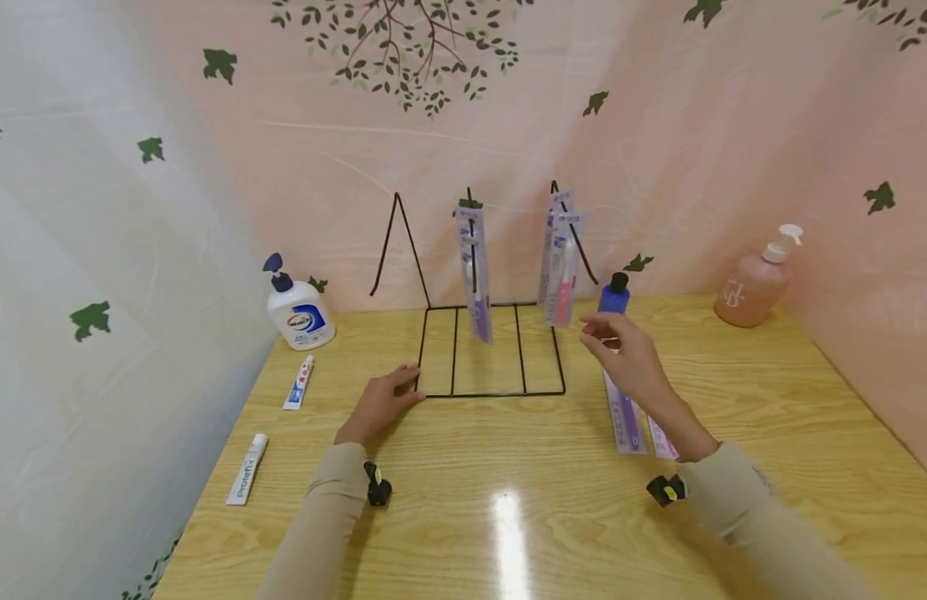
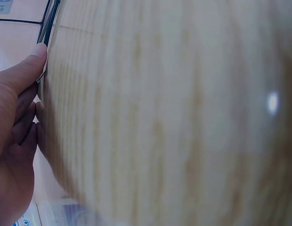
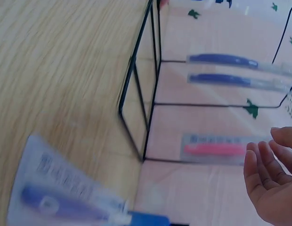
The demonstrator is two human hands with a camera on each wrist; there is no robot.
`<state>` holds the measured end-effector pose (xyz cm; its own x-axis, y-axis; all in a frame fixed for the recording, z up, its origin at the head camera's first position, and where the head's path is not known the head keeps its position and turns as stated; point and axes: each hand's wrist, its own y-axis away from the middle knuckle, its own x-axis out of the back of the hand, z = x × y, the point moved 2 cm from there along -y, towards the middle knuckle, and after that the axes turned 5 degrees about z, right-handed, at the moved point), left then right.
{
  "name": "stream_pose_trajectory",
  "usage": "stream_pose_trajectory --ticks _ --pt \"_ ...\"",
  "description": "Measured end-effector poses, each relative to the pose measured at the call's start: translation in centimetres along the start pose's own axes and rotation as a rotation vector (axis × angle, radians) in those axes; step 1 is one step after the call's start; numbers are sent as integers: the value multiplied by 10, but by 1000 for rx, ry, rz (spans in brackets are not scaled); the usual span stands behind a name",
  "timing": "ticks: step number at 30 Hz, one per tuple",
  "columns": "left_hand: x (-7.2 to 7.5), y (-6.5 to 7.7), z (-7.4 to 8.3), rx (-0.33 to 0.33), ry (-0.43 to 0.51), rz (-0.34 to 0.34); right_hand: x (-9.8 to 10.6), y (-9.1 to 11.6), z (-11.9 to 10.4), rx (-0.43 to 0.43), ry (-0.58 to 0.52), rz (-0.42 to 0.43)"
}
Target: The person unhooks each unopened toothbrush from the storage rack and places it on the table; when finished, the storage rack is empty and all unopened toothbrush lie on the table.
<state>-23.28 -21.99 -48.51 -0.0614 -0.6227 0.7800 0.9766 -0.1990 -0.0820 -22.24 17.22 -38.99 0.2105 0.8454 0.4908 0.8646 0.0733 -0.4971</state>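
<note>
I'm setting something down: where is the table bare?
Bare: between the left sleeve and right sleeve, in front of the rack; also between the right sleeve and pink bottle. Crowded: around the right hand, near toothbrushes and blue bottle.

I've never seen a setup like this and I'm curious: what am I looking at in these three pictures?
There is no machine here, just a person's two bare hands. The large picture comes from a camera worn on the head, looking forward and down; the two smaller ones come from a camera on each wrist. The left hand touches the left side of a black wire rack, where packaged toothbrushes hang. The right hand is raised near a pink toothbrush and appears empty. Around the rack on the wooden table are two pump bottles, a blue bottle, two tubes and more packaged toothbrushes.
</note>
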Motion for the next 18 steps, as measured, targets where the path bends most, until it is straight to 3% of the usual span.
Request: stream_pose_trajectory --ticks 6,18 --pt "1 0 2 9 -2 -4 -27 -12 -20 56 -65 7" --pt "0 0 0 6 -2 -2 -71 -41 -46 65 -220 29"
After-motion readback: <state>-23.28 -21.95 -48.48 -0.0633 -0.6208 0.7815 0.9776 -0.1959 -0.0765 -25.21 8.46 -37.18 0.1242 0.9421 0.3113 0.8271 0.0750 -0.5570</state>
